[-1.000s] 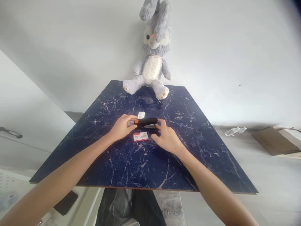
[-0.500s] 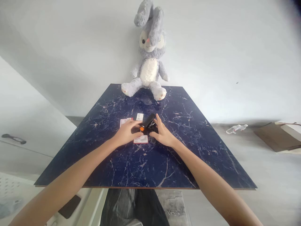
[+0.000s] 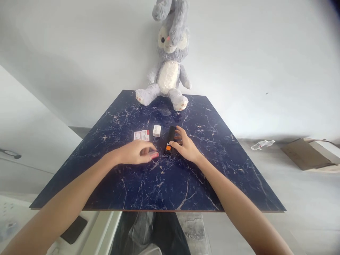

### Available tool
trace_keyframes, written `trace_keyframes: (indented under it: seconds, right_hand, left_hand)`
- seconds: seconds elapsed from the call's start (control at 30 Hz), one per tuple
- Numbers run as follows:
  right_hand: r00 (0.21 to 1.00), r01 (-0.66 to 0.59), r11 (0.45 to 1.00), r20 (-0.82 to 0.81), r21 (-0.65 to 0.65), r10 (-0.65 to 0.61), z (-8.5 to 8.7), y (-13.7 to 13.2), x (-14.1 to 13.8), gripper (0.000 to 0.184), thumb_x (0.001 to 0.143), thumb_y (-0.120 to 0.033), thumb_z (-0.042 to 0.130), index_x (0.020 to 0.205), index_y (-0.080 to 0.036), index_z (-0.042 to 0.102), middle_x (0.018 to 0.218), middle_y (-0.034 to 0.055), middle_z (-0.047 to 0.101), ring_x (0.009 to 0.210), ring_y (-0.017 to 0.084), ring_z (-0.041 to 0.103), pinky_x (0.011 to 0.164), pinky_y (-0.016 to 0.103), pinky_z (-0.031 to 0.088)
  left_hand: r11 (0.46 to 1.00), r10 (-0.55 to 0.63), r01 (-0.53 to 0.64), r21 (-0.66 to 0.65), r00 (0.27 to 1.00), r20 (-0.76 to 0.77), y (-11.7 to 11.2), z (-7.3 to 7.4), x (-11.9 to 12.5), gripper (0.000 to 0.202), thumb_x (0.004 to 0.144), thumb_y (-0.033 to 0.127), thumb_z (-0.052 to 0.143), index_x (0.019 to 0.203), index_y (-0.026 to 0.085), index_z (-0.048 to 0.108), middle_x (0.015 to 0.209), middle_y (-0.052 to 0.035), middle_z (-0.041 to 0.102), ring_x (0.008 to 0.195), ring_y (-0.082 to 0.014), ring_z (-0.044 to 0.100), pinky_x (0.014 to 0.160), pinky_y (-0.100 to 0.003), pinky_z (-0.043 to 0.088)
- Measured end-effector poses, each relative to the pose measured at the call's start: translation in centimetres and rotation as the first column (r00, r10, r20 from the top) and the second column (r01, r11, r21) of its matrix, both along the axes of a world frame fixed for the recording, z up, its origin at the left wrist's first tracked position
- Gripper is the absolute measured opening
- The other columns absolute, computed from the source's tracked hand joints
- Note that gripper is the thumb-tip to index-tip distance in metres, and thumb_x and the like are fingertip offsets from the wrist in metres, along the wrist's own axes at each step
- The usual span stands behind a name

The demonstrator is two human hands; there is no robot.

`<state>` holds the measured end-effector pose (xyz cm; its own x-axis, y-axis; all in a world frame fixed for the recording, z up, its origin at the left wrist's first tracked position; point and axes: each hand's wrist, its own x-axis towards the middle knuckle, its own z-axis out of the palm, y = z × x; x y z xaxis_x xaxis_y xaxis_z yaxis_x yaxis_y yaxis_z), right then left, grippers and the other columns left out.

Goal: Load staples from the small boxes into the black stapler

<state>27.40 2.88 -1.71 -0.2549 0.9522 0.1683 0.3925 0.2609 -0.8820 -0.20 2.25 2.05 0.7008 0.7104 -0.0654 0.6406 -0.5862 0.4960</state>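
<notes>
A black stapler (image 3: 170, 136) with an orange end lies on the dark blue marble table (image 3: 159, 180), pointing away from me. My right hand (image 3: 186, 147) grips it from the right, thumb by the orange end and fingers along its side. My left hand (image 3: 136, 154) rests closed over a small red staple box (image 3: 154, 155); only the box's right edge shows. Beyond my left hand lie a flat white and red box (image 3: 141, 135) and a small white box (image 3: 156, 130).
A grey plush rabbit (image 3: 167, 71) sits at the table's far edge against the white wall. On the floor to the right lie a clear plastic bottle (image 3: 261, 144) and a cardboard box (image 3: 308, 154). A dark phone (image 3: 73, 229) lies low on the left.
The stapler has been turned from lying crossways to pointing away from me. My left hand has left the stapler and come down over the red box. My right hand stays on the stapler.
</notes>
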Motion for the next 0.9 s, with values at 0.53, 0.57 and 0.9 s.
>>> trace_keyframes:
  seconds: [0.53,0.57,0.9]
  right_hand:
    - [0.983,-0.182,0.979,0.002,-0.095,0.183,0.2,0.4,1.0,0.103,0.081,-0.05,0.075,0.16,-0.034,0.011,0.161,0.0115,0.032,0.132,0.033,0.052,0.106,0.054,0.049]
    - [0.978,-0.204,0.973,0.01,-0.108,0.207,0.2,0.4,1.0,0.106,0.08,-0.05,0.077,0.16,-0.034,0.01,0.161,0.0116,0.032,0.132,0.034,0.051,0.108,0.055,0.047]
    - [0.971,-0.241,0.963,-0.025,-0.122,0.239,-0.2,0.3,1.0,0.108,0.078,-0.053,0.08,0.16,-0.035,0.012,0.16,0.0118,0.034,0.134,0.035,0.051,0.112,0.057,0.043]
  left_hand:
    - [0.995,0.07,-0.081,0.065,0.986,0.154,-0.4,-2.9,1.6,0.064,0.087,0.046,0.067,0.146,0.029,0.05,0.144,-0.0098,0.056,0.097,-0.0248,0.068,0.083,-0.039,0.057]
    - [0.991,0.086,-0.102,0.087,0.982,0.166,-0.4,-3.1,1.9,0.063,0.087,0.045,0.066,0.146,0.028,0.05,0.145,-0.0097,0.056,0.1,-0.0258,0.068,0.086,-0.04,0.056]
    - [0.942,0.135,-0.192,0.275,0.968,0.211,0.4,-2.1,1.2,0.053,0.094,0.051,0.055,0.142,0.028,0.055,0.147,-0.0065,0.055,0.125,-0.0296,0.057,0.107,-0.049,0.045]
